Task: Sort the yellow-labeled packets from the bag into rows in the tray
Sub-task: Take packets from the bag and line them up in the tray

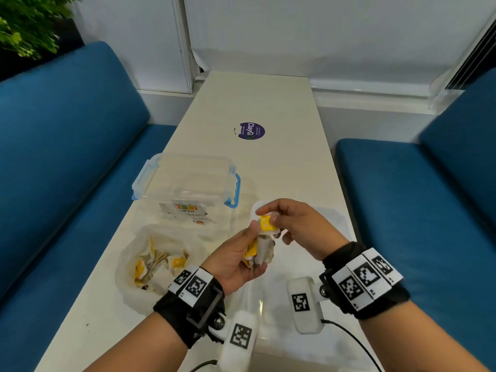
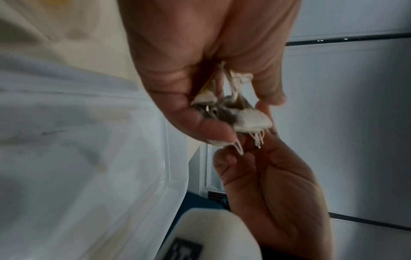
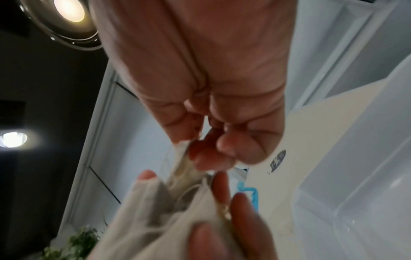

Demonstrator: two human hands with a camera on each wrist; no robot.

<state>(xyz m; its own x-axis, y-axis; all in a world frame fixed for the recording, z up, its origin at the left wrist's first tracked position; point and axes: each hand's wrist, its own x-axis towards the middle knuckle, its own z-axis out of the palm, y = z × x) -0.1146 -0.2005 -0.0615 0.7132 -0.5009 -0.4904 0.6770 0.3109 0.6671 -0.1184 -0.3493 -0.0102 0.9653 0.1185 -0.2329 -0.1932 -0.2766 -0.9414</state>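
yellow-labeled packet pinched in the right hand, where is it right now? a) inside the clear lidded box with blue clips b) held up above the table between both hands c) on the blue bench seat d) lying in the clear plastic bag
b: the right hand pinches the yellow-labeled packet in the air, right above the bunch of packets that the left hand holds.

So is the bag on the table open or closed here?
Open: the bag has its mouth spread wide on the table, with yellow-labeled packets visible inside.
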